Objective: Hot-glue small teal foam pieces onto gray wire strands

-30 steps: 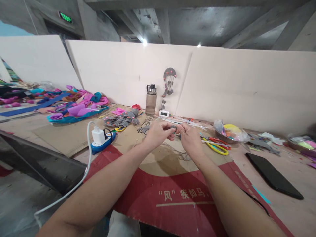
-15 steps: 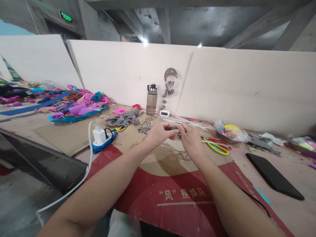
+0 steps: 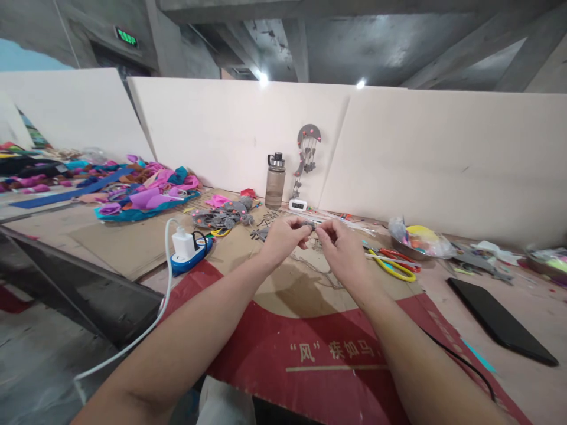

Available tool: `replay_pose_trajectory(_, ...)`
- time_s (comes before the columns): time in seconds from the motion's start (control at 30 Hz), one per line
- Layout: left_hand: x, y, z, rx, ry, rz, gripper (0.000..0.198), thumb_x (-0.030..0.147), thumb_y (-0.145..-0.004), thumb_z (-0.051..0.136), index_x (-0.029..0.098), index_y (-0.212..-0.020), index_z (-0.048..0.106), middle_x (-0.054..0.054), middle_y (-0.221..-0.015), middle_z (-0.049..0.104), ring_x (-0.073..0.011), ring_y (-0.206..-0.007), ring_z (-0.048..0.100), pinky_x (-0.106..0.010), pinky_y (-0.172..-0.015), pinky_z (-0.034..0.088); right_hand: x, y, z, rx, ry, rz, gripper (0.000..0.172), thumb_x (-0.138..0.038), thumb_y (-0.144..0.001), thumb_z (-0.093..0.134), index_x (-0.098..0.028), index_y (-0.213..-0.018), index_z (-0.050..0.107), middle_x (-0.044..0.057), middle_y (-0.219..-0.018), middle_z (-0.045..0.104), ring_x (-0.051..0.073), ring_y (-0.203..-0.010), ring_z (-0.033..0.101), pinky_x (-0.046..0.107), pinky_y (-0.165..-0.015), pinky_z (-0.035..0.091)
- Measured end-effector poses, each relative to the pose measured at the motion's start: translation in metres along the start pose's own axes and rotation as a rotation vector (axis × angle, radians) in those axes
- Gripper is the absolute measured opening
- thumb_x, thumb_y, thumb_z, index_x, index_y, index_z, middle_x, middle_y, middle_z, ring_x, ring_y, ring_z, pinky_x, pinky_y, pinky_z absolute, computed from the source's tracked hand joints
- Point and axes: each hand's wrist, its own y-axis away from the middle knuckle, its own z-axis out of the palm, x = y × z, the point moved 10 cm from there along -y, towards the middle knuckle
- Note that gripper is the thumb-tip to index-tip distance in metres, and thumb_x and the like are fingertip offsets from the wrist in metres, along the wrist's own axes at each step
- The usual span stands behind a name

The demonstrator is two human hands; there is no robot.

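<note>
Above the cardboard sheet (image 3: 305, 298), my left hand (image 3: 286, 239) pinches a small grey felt piece (image 3: 310, 224) between thumb and fingers. My right hand (image 3: 340, 245) is closed at the right side of the same piece, its thumb and finger touching the edge. Fingers hide much of the piece. Thin grey cord (image 3: 325, 274) lies loosely on the cardboard below the hands. Left of my hands is a heap of grey felt pieces (image 3: 224, 216) with pink dots.
A water bottle (image 3: 275, 182) and a small white clock (image 3: 297, 205) stand behind the hands. Yellow-handled scissors (image 3: 396, 270) and a black phone (image 3: 500, 321) lie at right. A blue power socket (image 3: 191, 260) with a white cable is at left. Colourful fabric (image 3: 150, 198) covers the back left.
My hands have moved slightly apart, and more of the grey piece shows between the fingertips. The whole view has shifted a little.
</note>
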Motion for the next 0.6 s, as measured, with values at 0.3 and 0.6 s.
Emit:
replay_pose_trajectory(0.3, 0.001, 0.001, 0.003, -0.05, -0.023, 0.005, 0.012, 0.023, -0.073, 0.057, 0.013, -0.07, 0.063, 0.002, -0.058, 0.054, -0.0059, -0.047, 0.049, -0.018, -0.047, 0.041, 0.008, 0.003, -0.001, 0.063, -0.133, 0.057, 0.016, -0.028, -0.081, 0.051, -0.018, -0.092, 0.056, 0.0, -0.067, 0.054, 0.013, -0.06, 0.048, 0.026, -0.059, 0.037)
replay_pose_trajectory(0.6, 0.014, 0.007, 0.005, -0.042, -0.199, 0.011, 0.012, 0.017, -0.07, 0.053, 0.014, -0.061, 0.06, 0.003, -0.05, 0.053, -0.007, -0.044, 0.05, -0.019, -0.047, 0.038, 0.007, 0.0, -0.003, 0.069, -0.129, 0.089, 0.011, -0.027, -0.076, 0.052, -0.018, -0.078, 0.057, 0.0, -0.065, 0.055, 0.013, -0.056, 0.047, 0.026, -0.057, 0.038)
